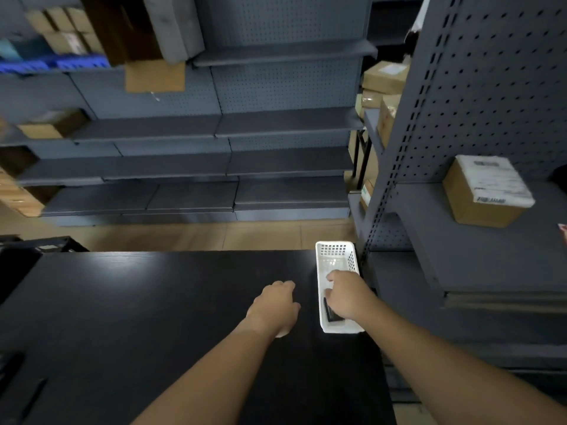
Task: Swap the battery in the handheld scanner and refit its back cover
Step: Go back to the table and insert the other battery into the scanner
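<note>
Head view. Black worktop (138, 302) fills the lower frame. White perforated basket (336, 250) sits at its right edge, long axis running away from the person, short perforated end wall at the far side.

Right hand (345, 294) reaches down into the basket, palm down, fingers (329, 276) curled toward its floor. A dark flat object (330, 312) lies in the near half of the basket, long axis along the basket's length; most of it is under the hand. Too dark and covered to say whether it is the scanner, a battery or the cover. Cannot tell whether the fingers grip it or only touch it.

Left hand (274, 305) rests palm down on the worktop just left of the basket, fingers loosely bent and close together. A small pale patch shows under the heel of this hand; unidentifiable.

Beyond the basket: grey pegboard shelving, blurred. A cardboard box (486, 191) with a white label sits on the shelf to the basket's right.
</note>
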Demonstrator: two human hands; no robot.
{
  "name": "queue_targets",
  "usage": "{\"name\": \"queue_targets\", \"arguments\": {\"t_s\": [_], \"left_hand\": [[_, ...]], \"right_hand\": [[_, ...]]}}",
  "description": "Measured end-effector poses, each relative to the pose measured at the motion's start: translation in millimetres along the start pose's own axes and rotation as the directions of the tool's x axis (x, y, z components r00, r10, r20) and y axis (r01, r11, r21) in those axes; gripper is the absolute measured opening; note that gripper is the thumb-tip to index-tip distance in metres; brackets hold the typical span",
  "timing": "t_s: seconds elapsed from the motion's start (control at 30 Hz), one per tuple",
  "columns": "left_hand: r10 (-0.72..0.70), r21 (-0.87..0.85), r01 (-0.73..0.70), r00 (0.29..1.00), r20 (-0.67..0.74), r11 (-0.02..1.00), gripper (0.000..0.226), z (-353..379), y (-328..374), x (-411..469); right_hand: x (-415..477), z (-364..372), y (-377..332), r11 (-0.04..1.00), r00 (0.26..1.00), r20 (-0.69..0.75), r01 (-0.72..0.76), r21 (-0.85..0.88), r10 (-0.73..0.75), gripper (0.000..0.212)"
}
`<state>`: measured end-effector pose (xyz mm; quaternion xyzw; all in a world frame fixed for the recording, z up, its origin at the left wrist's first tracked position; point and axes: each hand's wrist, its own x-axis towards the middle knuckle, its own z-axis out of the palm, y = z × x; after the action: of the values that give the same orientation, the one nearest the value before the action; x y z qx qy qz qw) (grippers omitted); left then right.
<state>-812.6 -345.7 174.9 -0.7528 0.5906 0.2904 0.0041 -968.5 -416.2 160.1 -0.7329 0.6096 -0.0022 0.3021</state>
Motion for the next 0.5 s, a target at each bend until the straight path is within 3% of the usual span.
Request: {"name": "queue_targets", "arguments": {"t_s": [0.23, 0.5], "left_hand": [[-0.088, 0.2, 0.108, 0.991, -0.103, 0.974, 0.046, -39, -48, -56], [-0.178, 0.144, 0.205, 0.967, -0.181, 0.968, 0.046, -51, -117, -114]], "right_hand": [[-32, -6, -79, 0.939, 0.969, 0.075, 0.246, -0.241, -0.234, 0.052], [-65, 18, -148, 0.847, 0.923, 0.188, 0.384, -0.367, -0.337, 0.056]]}}
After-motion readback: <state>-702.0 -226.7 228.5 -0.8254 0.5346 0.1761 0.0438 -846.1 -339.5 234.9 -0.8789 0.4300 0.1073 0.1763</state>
